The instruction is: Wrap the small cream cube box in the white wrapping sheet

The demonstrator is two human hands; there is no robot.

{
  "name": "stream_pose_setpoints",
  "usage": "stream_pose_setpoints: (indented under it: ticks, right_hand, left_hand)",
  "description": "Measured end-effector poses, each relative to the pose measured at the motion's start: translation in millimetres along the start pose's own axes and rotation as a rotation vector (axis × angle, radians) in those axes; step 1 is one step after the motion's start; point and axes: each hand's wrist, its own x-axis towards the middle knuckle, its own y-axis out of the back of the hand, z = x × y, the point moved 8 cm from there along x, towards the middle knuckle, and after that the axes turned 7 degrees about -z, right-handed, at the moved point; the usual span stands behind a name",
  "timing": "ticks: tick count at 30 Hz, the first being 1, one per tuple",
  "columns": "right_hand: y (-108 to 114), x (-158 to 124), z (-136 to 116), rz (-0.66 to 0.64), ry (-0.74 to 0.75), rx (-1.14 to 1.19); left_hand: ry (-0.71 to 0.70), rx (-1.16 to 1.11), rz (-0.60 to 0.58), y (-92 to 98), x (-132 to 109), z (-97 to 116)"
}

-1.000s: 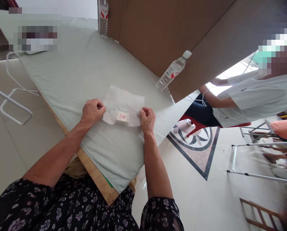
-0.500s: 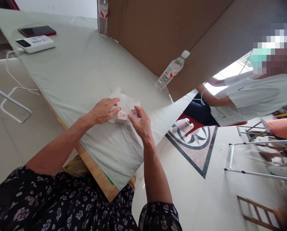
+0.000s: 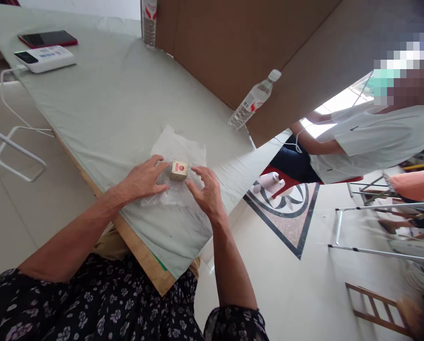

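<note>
A small cream-coloured box [image 3: 179, 170] with red print sits on a spread sheet of bubble wrap [image 3: 178, 144], which lies on the cloth-covered table. To its left, my left hand [image 3: 145, 177] has its thumb and fingers apart, touching the wrap or just over it. My right hand [image 3: 207, 188] is on the other side, its thumb and fingers also spread, close to the box. Neither hand grips the box. Whether the fingertips touch the wrap is hard to tell.
A tall cardboard panel [image 3: 212, 52] stands at the back, with one water bottle [image 3: 251, 105] in front of it and another water bottle [image 3: 149, 23] at its left edge. A power bank [image 3: 46, 58] and a phone [image 3: 48, 39] lie far left. Beyond the panel sits a person [image 3: 361, 137].
The bubble wrap has been opened out flat, and the box that was partly covered now shows uncovered. My hands have moved apart from it, the left one leftward.
</note>
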Motion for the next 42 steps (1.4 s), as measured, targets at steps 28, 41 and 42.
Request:
stream_pose_setpoints:
  ticks: [28,41,42]
  right_hand:
    - [-47.2,-3.9,0.1,-0.205,-0.081,-0.37]
    - [-48.1,-7.9,5.2,-0.212,-0.103,-0.39]
    - [-48.2,-7.8,5.3,-0.21,-0.104,-0.386]
  left_hand:
    - [0.0,0.177,-0.063,-2.0,-2.2,2.0]
    - [-0.027,0.167,-0.069,10.2,52.7,10.0]
    - [0.016,0.153,-0.082,9.4,56.1,-1.9]
